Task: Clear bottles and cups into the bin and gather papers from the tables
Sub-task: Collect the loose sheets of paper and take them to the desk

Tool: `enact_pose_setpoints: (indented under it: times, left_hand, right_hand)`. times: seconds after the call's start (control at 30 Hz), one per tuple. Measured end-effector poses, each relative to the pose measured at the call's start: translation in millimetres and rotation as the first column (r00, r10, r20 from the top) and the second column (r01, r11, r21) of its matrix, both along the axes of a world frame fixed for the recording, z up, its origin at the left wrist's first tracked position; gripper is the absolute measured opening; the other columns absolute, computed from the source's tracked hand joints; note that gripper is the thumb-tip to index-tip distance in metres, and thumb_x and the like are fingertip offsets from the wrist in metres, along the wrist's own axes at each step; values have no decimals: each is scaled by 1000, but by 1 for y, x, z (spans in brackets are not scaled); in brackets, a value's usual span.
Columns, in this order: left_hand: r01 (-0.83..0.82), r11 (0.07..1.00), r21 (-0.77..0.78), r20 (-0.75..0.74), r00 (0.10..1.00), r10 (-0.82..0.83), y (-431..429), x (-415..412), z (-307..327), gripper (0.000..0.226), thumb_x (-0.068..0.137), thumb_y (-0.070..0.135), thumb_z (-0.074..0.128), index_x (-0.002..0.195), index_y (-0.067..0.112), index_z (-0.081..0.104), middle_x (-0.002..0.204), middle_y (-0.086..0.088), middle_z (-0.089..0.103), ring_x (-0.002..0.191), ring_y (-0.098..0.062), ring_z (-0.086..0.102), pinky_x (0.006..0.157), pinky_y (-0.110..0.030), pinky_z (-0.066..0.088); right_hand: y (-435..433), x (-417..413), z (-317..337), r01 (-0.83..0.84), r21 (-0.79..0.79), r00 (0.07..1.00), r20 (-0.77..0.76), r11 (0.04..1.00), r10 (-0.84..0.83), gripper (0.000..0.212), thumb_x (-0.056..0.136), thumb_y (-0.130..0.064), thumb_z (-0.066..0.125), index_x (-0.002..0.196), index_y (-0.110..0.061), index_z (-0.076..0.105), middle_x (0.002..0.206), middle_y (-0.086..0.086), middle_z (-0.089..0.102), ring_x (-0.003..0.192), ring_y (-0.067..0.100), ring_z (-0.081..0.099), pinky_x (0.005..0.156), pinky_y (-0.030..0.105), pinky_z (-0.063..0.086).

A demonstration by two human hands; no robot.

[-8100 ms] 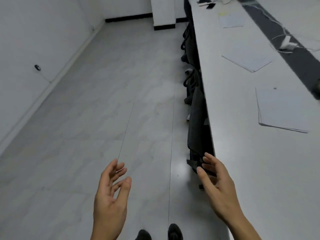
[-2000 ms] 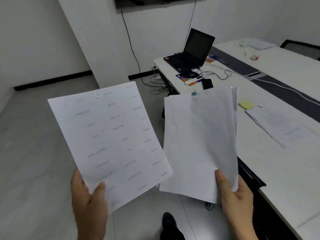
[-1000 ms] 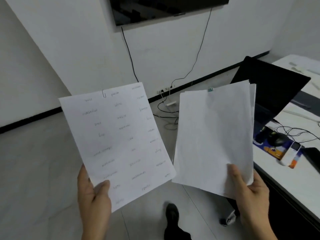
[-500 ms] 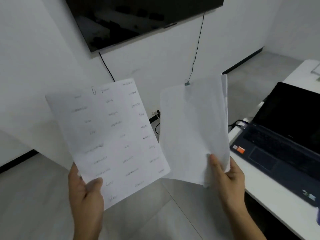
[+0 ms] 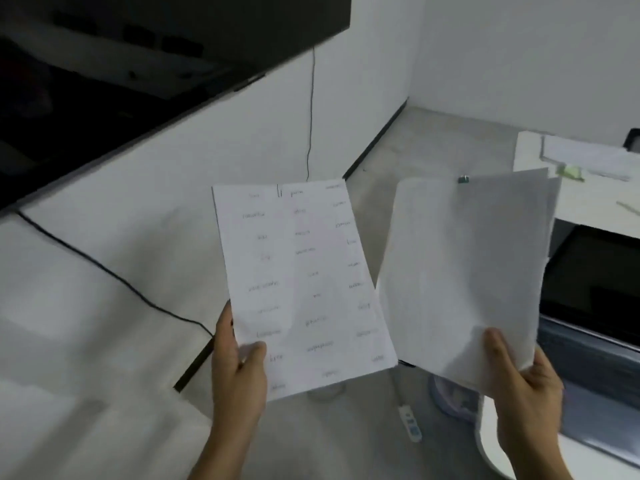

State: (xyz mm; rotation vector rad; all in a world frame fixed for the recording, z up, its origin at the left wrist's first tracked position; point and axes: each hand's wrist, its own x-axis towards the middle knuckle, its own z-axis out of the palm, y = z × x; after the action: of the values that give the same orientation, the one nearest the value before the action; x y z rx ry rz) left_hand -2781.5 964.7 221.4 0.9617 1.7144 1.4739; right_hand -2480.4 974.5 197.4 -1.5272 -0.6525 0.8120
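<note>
My left hand grips the bottom edge of a clipped sheet with handwritten words, held upright in front of me. My right hand holds a thicker stack of blank-faced papers by its lower right corner; a small green clip sits at the stack's top edge. The two bundles hang side by side, their inner edges nearly touching. More papers lie on the white table at the far right.
A dark wall screen fills the upper left, with black cables running down the wall. An open laptop sits on the table behind the right-hand stack. A power strip lies on the grey floor below the papers.
My view has swung left and tilted, so the screen looms larger and the laptop has slid to the right edge. Both hands keep their papers, now held closer together.
</note>
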Motion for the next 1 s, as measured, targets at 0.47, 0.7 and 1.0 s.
enact_pose_setpoints:
  times: [0.47,0.7,1.0]
  left_hand:
    - [396,916,-59,-49,916,-399,366,67,0,79,88,-14,48,137,48,45,131,19,61,121,-5,57,100,-34,45]
    - [381,925,0,-52,924,-380,525,82,33,81,87,-18,47,137,46,47,131,19,62,123,-7,57,105,-40,42]
    - [484,872,-73,11,875,-484,749,164,-24,79,86,-7,56,130,57,46,133,22,59,122,-1,55,102,-31,42]
  right_hand:
    - [227,22,-45,341,-38,938,-49,939,-343,7,91,-20,69,93,-13,72,78,-3,77,72,9,68,61,18,54]
    - [403,48,-7,258,-52,964,-58,965,-261,11,93,-31,69,94,-21,70,80,-3,75,69,10,71,54,23,55]
    - [589,99,-39,414,-104,907,-39,904,-420,7,90,-22,72,94,-16,74,84,3,78,76,15,72,65,28,58]
